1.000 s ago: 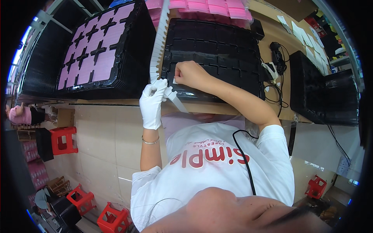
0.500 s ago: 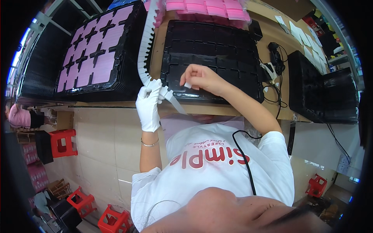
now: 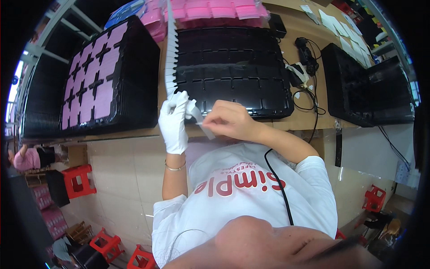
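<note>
My left hand (image 3: pixel 174 123), in a white glove, is closed around the lower end of a long white strip (image 3: pixel 170 58) with dark notches along its right edge. A short pale strip (image 3: pixel 207 130) hangs from the gloved fingers toward my right hand. My bare right hand (image 3: pixel 230 121) has its thumb and fingers pinched at the edge of this short strip. Beyond both hands lies a black plastic tray (image 3: pixel 233 67) with raised ribs. Exactly what sits between the right fingertips is partly hidden.
On the left stands a tall stack of black trays (image 3: pixel 139 76) topped with pink-purple sheets. Pink packs (image 3: pixel 215 11) lie at the back. Cables and a black device (image 3: pixel 306 56) are right of the tray, before another black tray stack (image 3: pixel 354 89). A red stool (image 3: pixel 77 180) stands on the floor.
My right hand has come down and left from above the tray to the short strip; the small white piece at its fingers no longer shows. The view has shifted slightly.
</note>
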Tool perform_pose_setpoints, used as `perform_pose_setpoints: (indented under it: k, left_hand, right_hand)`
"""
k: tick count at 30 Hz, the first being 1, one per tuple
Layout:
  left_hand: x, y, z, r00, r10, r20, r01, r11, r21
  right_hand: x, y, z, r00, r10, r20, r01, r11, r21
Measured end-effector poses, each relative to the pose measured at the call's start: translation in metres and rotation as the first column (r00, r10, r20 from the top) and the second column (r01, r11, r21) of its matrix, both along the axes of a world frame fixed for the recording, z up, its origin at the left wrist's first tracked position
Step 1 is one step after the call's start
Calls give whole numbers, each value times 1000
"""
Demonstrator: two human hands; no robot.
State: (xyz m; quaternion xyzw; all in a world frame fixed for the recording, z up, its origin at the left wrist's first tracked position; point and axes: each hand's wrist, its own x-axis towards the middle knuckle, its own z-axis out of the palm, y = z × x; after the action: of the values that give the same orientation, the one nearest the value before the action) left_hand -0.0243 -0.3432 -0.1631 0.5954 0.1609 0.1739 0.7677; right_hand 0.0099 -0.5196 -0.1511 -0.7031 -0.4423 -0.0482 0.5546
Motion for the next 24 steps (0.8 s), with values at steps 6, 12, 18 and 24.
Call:
perform_pose_setpoints:
  k: [6,12,18,24]
  left_hand:
    - [1,-3,19,992,-20,-126,29,997,73]
    - [4,-13,22,984,-67,-168,89,988,130]
    - [3,-8,20,968,-91,-233,122,985,121]
    - [4,-11,21,973,-71,-221,103,985,137]
  right_hand:
    - [171,-113,17,884,-384,-269,297,903,-311]
    - [283,-160,-25,757,-651,48,530,570,-628]
    - [286,-152,-30,737,-672,73,544,525,-654]
    - [280,-149,-38,718,-616,325,667,473,-576]
